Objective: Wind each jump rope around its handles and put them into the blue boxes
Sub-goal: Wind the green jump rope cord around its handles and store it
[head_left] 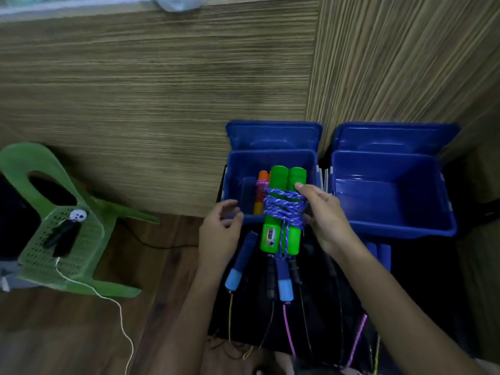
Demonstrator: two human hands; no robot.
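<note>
My right hand grips a jump rope with two green handles, its blue-and-white cord wound around them, over the front rim of the left blue box. An orange-handled rope with pink cord lies inside that box. My left hand hovers beside the bundle with loosely curled fingers, holding nothing. The right blue box holds nothing that I can see. Unwound ropes with blue foam handles and black handles lie on the dark surface below.
Both boxes have their lids tipped open against a wood-grain wall. A green plastic chair lies at the left on the wooden floor, with a black object and a white cord on it. Thin cords trail toward the bottom edge.
</note>
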